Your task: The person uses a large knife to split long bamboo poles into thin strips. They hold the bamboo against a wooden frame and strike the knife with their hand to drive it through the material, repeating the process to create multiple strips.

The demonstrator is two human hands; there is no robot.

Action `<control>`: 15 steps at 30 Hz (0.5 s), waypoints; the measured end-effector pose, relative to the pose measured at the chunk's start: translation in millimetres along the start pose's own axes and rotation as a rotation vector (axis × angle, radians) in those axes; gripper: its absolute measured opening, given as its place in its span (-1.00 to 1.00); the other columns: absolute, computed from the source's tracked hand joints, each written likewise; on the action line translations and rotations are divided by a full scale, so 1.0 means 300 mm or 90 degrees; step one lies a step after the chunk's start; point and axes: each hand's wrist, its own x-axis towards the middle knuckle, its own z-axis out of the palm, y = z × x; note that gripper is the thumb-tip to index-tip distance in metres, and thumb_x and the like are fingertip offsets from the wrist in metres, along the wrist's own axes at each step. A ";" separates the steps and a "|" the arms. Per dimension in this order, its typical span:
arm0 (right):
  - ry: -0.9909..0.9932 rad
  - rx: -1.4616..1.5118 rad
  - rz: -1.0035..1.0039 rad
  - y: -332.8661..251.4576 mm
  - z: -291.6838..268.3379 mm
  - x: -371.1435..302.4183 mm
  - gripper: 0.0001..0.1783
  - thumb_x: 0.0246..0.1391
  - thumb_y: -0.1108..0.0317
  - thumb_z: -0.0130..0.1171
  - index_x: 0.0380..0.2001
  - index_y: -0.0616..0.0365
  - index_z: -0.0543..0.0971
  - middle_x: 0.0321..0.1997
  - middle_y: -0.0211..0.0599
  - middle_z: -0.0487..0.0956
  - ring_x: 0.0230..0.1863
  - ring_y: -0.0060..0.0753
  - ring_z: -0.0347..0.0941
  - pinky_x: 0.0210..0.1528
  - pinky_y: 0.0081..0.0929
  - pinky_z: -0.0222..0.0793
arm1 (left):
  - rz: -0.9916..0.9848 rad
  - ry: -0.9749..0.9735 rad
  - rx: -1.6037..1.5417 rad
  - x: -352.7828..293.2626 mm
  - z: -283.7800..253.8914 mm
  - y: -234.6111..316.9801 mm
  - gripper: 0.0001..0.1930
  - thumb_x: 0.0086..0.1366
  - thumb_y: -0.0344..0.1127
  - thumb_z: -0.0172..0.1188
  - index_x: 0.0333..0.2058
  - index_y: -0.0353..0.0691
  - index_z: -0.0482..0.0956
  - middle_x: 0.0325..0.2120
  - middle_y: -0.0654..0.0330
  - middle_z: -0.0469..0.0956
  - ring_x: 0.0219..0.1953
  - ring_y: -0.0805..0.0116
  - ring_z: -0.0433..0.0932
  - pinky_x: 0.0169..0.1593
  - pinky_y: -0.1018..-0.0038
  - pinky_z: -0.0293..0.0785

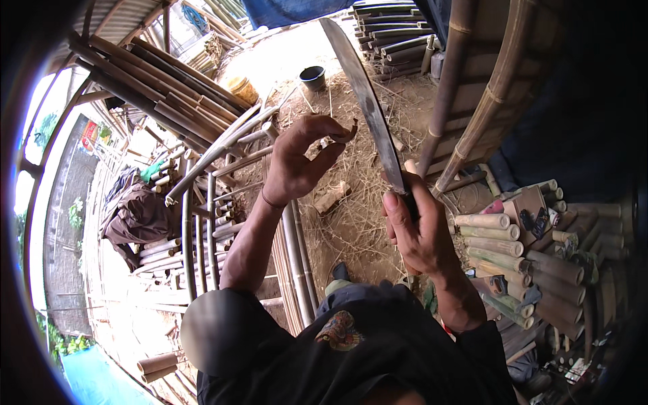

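Note:
My right hand [422, 236] is closed round the dark handle of a machete [372, 111], its long grey blade pointing up and slightly left. Left of the blade, my left hand [297, 162] is raised with thumb and fingers pinched together. A small brownish piece [347, 135] shows at those fingertips, too small to name for sure. The fingertips are near the blade, and a narrow gap shows between them. Below on the ground lies a short block of wood or bamboo [332, 197].
A bamboo frame [210, 223] stands to my left, near a stack of long poles [162, 88]. Cut bamboo lengths [493, 246] are piled at the right. A black bucket [312, 77] stands ahead on ground strewn with shavings. Upright poles [466, 128] rise at the right.

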 end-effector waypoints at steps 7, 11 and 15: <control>-0.034 -0.067 -0.024 -0.015 0.017 -0.005 -0.67 0.28 0.24 0.02 -0.07 0.31 0.42 -0.55 -0.18 0.50 -0.52 -0.34 0.50 -0.45 -0.40 0.39 | 0.035 0.000 0.084 -0.023 0.046 0.036 -0.73 0.09 -0.71 0.22 -0.24 -0.28 0.49 -0.30 0.18 0.53 -0.19 0.41 0.54 -0.07 0.48 0.45; -0.012 -0.115 -0.063 0.002 0.030 -0.019 -0.64 0.27 0.24 0.04 -0.04 0.32 0.40 -0.43 -0.04 0.53 -0.41 -0.14 0.55 -0.36 -0.33 0.43 | 0.071 0.014 0.130 -0.018 0.062 0.055 -0.74 0.04 -0.68 0.27 -0.29 -0.24 0.54 -0.36 0.19 0.56 -0.28 0.38 0.56 -0.21 0.49 0.46; 0.023 -0.172 -0.126 0.020 0.042 -0.033 -0.65 0.24 0.25 0.06 -0.04 0.29 0.40 -0.36 -0.03 0.51 -0.43 -0.12 0.54 -0.41 -0.31 0.45 | 0.065 0.030 0.127 -0.027 0.077 0.059 -0.74 0.02 -0.67 0.28 -0.30 -0.24 0.56 -0.38 0.19 0.56 -0.29 0.36 0.56 -0.23 0.48 0.46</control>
